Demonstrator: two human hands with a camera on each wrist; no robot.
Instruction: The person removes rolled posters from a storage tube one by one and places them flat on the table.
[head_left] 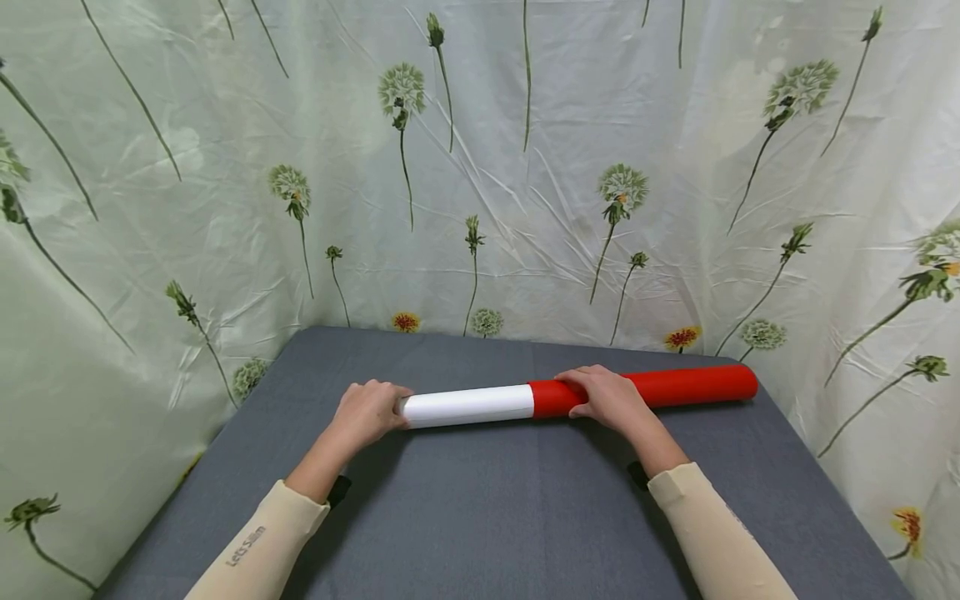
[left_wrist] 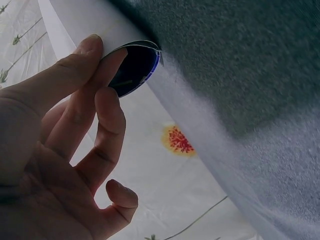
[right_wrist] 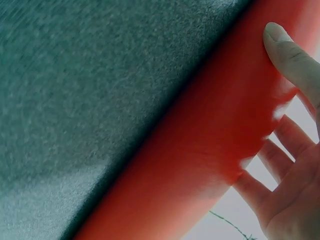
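Observation:
A long roll lies across the table, with a white part [head_left: 465, 407] on the left and a red part [head_left: 697, 385] on the right. The red edge meets the white just left of my right hand [head_left: 606, 400]. At the white end, my left hand [head_left: 369, 414] pinches the rim. In the left wrist view the thumb presses the outside, a fingertip reaches into the dark blue hollow [left_wrist: 137, 72], and the other fingers are loosely bent. My right hand grips the red part, thumb on the near side and fingers over the far side, their tips hidden.
Beneath the roll is a table with a dark grey cloth [head_left: 465, 517]. A pale curtain [head_left: 525, 192] printed with dandelions hangs behind it and along both sides, close to the table's edges. The red end reaches near the table's right edge.

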